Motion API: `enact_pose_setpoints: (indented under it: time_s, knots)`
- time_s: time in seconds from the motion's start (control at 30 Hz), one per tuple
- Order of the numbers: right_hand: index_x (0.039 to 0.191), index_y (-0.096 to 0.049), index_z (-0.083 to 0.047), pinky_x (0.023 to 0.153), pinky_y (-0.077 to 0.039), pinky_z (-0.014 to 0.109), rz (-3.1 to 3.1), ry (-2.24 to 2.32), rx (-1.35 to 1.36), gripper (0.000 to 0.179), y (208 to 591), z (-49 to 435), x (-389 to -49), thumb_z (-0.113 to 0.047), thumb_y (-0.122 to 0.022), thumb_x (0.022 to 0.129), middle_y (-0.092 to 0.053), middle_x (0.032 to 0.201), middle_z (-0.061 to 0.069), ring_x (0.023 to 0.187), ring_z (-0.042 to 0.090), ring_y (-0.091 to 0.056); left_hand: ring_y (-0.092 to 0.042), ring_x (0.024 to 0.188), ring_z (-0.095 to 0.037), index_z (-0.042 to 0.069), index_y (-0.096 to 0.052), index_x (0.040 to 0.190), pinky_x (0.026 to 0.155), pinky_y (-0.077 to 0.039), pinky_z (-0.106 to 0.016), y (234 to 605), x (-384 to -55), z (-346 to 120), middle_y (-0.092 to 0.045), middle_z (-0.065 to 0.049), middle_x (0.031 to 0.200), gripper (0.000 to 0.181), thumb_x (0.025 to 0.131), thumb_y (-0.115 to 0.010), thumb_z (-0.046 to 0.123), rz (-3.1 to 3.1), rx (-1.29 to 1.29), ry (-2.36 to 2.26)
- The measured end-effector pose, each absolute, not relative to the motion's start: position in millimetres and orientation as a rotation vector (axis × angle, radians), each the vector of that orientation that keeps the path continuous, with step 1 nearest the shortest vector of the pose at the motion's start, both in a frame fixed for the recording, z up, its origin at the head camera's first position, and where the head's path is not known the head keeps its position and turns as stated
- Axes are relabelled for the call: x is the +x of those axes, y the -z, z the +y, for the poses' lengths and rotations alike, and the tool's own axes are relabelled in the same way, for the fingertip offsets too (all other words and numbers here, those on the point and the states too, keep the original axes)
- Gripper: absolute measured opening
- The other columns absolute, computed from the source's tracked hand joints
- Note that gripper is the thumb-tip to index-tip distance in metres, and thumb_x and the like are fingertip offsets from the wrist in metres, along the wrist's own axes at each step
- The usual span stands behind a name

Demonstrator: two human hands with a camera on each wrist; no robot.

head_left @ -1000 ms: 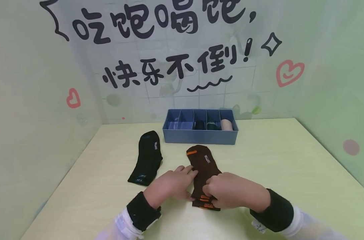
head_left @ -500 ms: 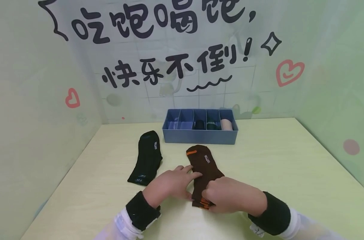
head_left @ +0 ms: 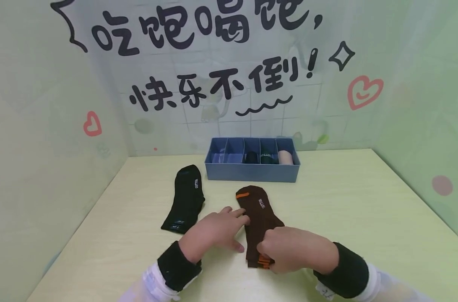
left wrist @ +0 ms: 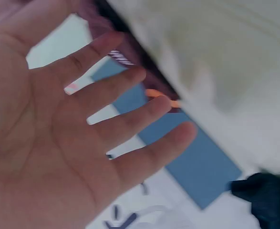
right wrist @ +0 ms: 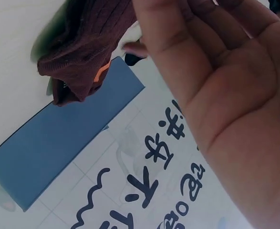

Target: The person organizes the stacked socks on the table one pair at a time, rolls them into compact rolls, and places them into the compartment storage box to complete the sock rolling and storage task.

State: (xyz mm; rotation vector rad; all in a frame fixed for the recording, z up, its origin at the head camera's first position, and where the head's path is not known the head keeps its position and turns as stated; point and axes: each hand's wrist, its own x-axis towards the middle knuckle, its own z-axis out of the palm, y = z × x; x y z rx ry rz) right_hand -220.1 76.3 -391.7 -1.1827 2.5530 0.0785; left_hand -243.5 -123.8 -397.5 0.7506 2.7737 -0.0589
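The pale tabletop [head_left: 365,205] spreads wide to the right of the grip. Ahead, near the far edge, stands the blue divided box [head_left: 251,172]. The brown sock [head_left: 257,216] reaches from the grip forward and slightly left along its long axis, toe pointing towards the box. The dark sock [head_left: 185,197] lies left, beyond the left hand [head_left: 217,233], whose straight fingers spread at the brown sock's edge. The right hand [head_left: 293,248] pinches the brown cuff.
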Motion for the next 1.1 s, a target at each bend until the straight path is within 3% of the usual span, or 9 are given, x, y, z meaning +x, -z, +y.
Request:
enact_pose_setpoints:
  time_s: [0.13, 0.2, 0.3, 0.57, 0.83, 0.97, 1.1]
  knots:
    - [0.076, -0.065, -0.017, 0.057, -0.036, 0.023, 2.552, -0.003, -1.229, 0.019, 395, 80, -220, -0.012, -0.079, 0.086, -0.047, 0.062, -0.008, 0.056, 0.008, -0.041, -0.063, 0.112, -0.013, 0.027, -0.076, 0.112, 0.086, -0.059, -0.032, 391, -229, -116, -0.068, 0.005, 0.127, 0.031, 0.088, -0.088, 0.041, 2.792, 0.970, 0.030]
    - [0.073, -0.063, -0.018, 0.056, -0.035, 0.019, 2.534, 0.084, -1.278, 0.022, 396, 84, -221, -0.010, -0.078, 0.087, -0.045, 0.060, -0.011, 0.055, 0.004, -0.038, -0.059, 0.091, -0.006, 0.028, -0.079, 0.098, 0.074, -0.054, -0.025, 390, -220, -112, -0.067, 0.010, 0.104, 0.018, 0.087, -0.089, 0.037, 2.777, 1.082, -0.003]
    - [0.074, -0.069, -0.018, 0.057, -0.038, 0.015, 2.447, 0.266, -1.310, 0.022, 396, 91, -228, -0.007, -0.076, 0.091, -0.050, 0.062, -0.016, 0.057, -0.002, -0.039, -0.053, 0.078, -0.002, 0.029, -0.080, 0.088, 0.066, -0.046, -0.020, 392, -211, -108, -0.062, 0.015, 0.087, 0.013, 0.085, -0.090, 0.036, 2.749, 1.144, -0.035]
    - [0.086, -0.079, -0.016, 0.064, -0.045, 0.019, 2.326, 0.468, -1.092, 0.014, 395, 99, -249, -0.003, -0.078, 0.093, -0.061, 0.074, -0.016, 0.065, -0.001, -0.048, -0.056, 0.073, -0.006, 0.031, -0.079, 0.084, 0.057, -0.038, -0.022, 403, -202, -100, -0.067, 0.013, 0.080, 0.014, 0.087, -0.088, 0.041, 2.917, 1.244, 0.215]
    - [0.082, -0.071, -0.013, 0.060, -0.057, 0.025, 2.364, 0.634, -0.856, 0.020, 399, 96, -247, 0.004, -0.080, 0.089, -0.068, 0.078, -0.004, 0.060, 0.009, -0.066, -0.046, 0.063, -0.005, 0.025, -0.079, 0.079, 0.054, -0.038, -0.023, 408, -206, -99, -0.061, 0.012, 0.065, 0.016, 0.094, -0.082, 0.025, 2.935, 0.997, -0.082]
    - [0.078, -0.071, -0.015, 0.057, -0.050, 0.021, 2.563, 0.433, -1.131, 0.021, 401, 92, -241, 0.000, -0.082, 0.088, -0.065, 0.074, -0.007, 0.061, 0.003, -0.055, -0.043, 0.057, -0.005, 0.021, -0.079, 0.076, 0.054, -0.035, -0.021, 407, -213, -101, -0.056, 0.011, 0.058, 0.018, 0.093, -0.083, 0.022, 2.909, 0.918, -0.271]
    - [0.078, -0.072, -0.022, 0.049, -0.037, 0.023, 2.911, -0.152, -1.563, 0.018, 405, 86, -226, -0.012, -0.086, 0.085, -0.059, 0.066, -0.009, 0.053, 0.006, -0.045, -0.038, 0.053, -0.005, 0.020, -0.071, 0.070, 0.053, -0.032, -0.020, 405, -217, -101, -0.045, 0.011, 0.055, 0.025, 0.093, -0.082, 0.018, 2.903, 0.896, -0.351]
